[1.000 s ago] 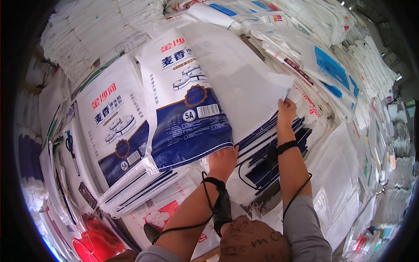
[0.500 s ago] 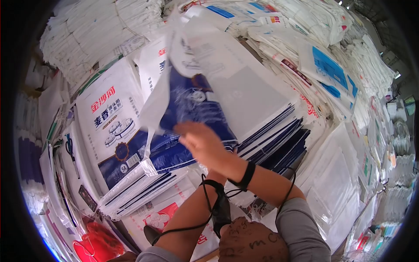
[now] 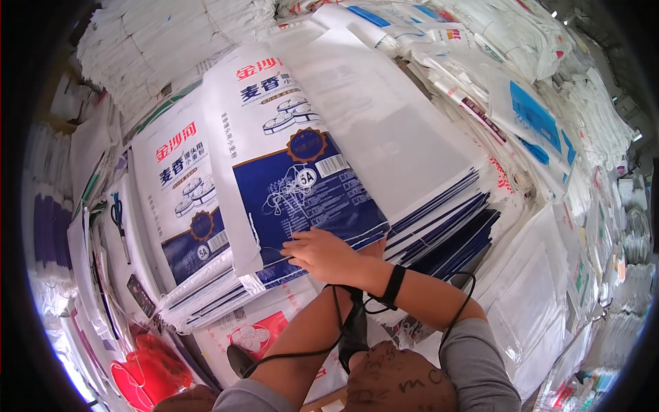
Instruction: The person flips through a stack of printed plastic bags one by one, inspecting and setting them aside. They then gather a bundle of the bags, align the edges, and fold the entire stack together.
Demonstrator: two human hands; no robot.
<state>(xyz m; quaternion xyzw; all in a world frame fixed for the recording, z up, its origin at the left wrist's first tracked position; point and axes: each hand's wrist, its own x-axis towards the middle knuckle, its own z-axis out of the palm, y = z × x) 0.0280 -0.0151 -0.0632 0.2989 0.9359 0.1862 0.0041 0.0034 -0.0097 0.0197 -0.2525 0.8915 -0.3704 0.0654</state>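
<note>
A printed flour bag [image 3: 288,158], white above and dark blue below, lies face up across the stacked bags, its left edge overlapping another stack. My right hand [image 3: 326,255] rests on the blue lower part near the stitched bottom edge, fingers stretched leftward and slightly bent. A tangle of white thread [image 3: 292,189] lies on the print just above those fingers. My arms cross at the wrists. Under the right wrist, my left hand [image 3: 373,248] shows only a patch of skin at the bag's bottom edge; its fingers are hidden.
On the left sits a stack of matching bags [image 3: 182,199], with blue-handled scissors [image 3: 118,213] beyond it. White and blue folded bags [image 3: 439,213] lie under the right side. A red bundle [image 3: 154,374] is at lower left. Piled sacks [image 3: 171,55] rise behind.
The flour bag was lifted, curled and blurred; now it lies flatter with its printed front showing. My right hand has come down onto its lower part. My left hand stays at the bottom edge.
</note>
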